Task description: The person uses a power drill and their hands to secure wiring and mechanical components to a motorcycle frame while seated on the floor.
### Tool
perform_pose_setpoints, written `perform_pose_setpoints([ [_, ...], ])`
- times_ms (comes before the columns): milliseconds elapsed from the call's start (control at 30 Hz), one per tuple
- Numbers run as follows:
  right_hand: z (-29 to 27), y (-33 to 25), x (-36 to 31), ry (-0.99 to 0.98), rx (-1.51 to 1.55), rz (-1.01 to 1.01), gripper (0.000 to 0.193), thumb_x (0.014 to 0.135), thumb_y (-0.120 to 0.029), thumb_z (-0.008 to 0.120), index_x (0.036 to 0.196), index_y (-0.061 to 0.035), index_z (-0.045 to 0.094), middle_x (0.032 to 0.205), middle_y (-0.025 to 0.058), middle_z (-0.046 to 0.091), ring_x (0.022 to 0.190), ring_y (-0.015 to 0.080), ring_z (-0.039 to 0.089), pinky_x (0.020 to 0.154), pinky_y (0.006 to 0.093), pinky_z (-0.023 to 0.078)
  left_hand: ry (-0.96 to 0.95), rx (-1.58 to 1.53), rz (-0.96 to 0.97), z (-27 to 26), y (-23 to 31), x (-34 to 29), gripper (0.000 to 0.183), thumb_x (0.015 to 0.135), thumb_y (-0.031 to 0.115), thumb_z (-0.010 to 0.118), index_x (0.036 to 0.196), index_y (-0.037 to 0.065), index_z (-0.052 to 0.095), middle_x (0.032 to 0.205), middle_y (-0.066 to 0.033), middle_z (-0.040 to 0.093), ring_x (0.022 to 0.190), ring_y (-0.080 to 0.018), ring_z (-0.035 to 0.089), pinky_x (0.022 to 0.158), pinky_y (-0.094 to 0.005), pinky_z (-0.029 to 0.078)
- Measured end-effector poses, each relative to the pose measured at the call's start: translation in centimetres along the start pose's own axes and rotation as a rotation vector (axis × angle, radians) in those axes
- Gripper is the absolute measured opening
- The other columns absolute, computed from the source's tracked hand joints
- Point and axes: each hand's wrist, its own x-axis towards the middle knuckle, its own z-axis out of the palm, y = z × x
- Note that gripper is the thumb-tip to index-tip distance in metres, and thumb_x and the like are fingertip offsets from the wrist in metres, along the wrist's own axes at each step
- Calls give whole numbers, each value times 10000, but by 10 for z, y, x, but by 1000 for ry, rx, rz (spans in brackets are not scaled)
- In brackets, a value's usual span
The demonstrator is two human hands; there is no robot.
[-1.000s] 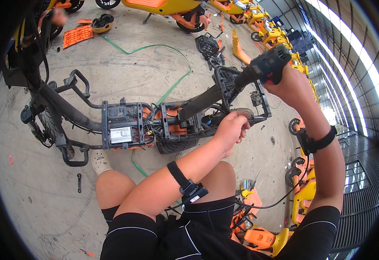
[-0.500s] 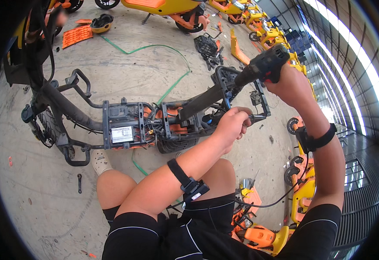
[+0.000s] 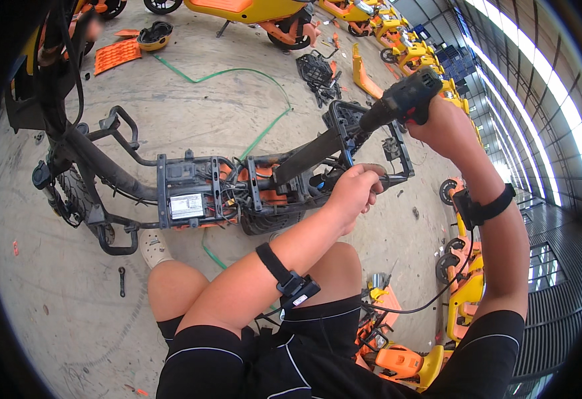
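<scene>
A stripped scooter frame (image 3: pixel 256 186) of black metal lies across the floor before me, its wiring and a box with a white label (image 3: pixel 186 206) exposed. My right hand (image 3: pixel 447 130) grips a black cordless drill (image 3: pixel 407 100), whose nose points down and left at the frame's rear rack (image 3: pixel 351 114). The drill's tip is hard to make out against the dark metal. Beside the rear of the frame, my left hand (image 3: pixel 361 193) is closed with its fingers curled; whatever they hold is hidden.
A wrench (image 3: pixel 122 282) lies on the floor at left. A green strap (image 3: pixel 271 126) runs beyond the frame. Farther off are an orange crate-like panel (image 3: pixel 118 56), a helmet (image 3: pixel 156 36), loose black parts (image 3: pixel 319 74) and yellow scooters (image 3: pixel 254 14). More scooters (image 3: pixel 460 279) stand at right.
Both hands keep almost the same place and hold. Only a very slight shift of the drill and the arms shows.
</scene>
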Motion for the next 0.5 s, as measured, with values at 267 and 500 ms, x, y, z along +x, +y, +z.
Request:
perform_pose_setpoints([
  [267, 8, 4, -3, 39, 6, 4, 472, 736, -356, 782, 983, 11, 618, 889, 210, 700, 870, 387, 689, 766, 461, 554, 4, 1, 7, -1, -1, 3, 236, 929, 156, 523, 1134, 54, 580, 835, 0, 578, 609, -58, 505, 477, -231, 355],
  [500, -6, -7, -2, -9, -18, 4, 454, 737, -353, 776, 968, 10, 630, 892, 213, 708, 866, 385, 693, 769, 463, 557, 5, 10, -4, 0, -3, -1, 250, 930, 159, 521, 1147, 50, 583, 836, -4, 577, 615, -66, 508, 480, -234, 359],
])
